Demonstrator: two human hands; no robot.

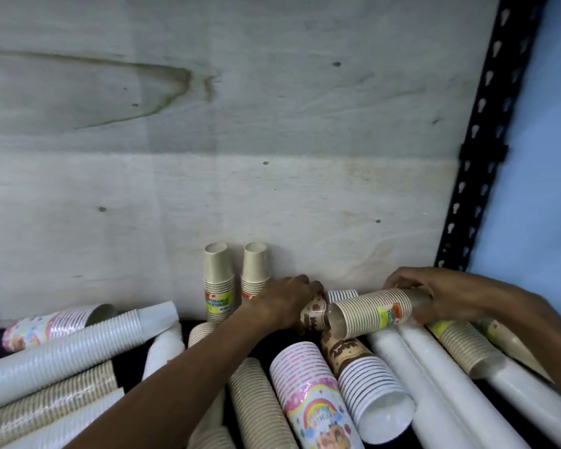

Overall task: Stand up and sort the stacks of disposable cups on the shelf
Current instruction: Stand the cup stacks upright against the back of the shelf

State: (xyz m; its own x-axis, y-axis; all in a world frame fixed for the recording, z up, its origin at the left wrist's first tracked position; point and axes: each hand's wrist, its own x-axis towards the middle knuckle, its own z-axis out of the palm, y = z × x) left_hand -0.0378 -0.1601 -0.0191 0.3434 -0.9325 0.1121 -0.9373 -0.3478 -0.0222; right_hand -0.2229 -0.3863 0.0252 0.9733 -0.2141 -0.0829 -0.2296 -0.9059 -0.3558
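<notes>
Two beige cup stacks (pixel 219 280) (pixel 255 270) stand upside down against the back board. My left hand (pixel 289 298) reaches in beside them and grips a brown-printed cup stack (pixel 314 314). My right hand (pixel 434 293) holds a wrapped beige stack (pixel 370 311) by its narrow end, lifted and lying sideways with its open mouth pointing left, close to the left hand. Below lie a pink birthday-print stack (pixel 308 390) and a brown-and-white stack (pixel 366 380).
Several fallen stacks cover the dark shelf: long white ones (pixel 62 348) at left and at right (pixel 434 384), beige ones (pixel 259 406) at the front. A pale wooden back board (pixel 208 157) rises behind. A black slotted metal upright (pixel 480 150) stands at the right.
</notes>
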